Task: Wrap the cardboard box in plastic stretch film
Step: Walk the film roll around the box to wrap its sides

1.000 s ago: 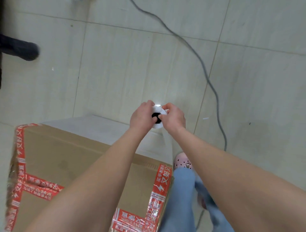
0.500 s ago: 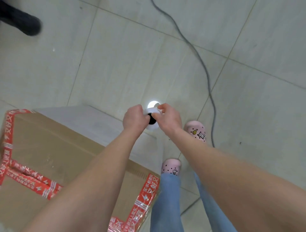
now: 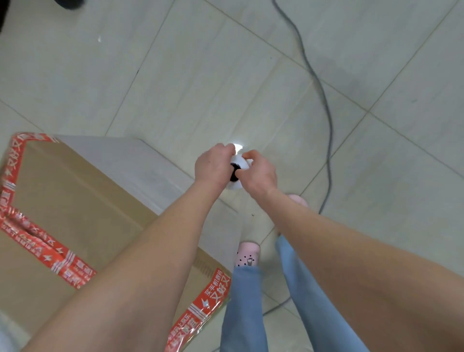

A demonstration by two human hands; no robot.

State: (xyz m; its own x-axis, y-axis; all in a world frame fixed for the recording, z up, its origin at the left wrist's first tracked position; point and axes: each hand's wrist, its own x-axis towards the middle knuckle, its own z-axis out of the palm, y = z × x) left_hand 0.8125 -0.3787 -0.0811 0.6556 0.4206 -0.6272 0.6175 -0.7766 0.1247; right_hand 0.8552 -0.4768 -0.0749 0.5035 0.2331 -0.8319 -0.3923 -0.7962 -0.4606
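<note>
Person stands over a cardboard box at lower left; the view looks down on its top face. Red printed tape runs along the box edges and across the top seam.

Both arms reach forward past the box's far right corner. Left hand and right hand both have their fingers curled round a stretch film roll, one on each side, hands close together. The roll is seen end-on: white film, dark core hole in the middle. It is held in the air above the floor, just beyond the box corner and not touching the box.

Pale, milky film covers the far side face of the box, and a sheet seems to run from that face toward the roll, though the stretch nearest the hands is hidden by the left forearm.

Grey tile floor all around. A dark cable snakes over the tiles to the right of the hands. Below the arms are blue jeans and pink clogs, right beside the box's near right corner. A dark object is cut off at the top left edge, too little shown to identify.
</note>
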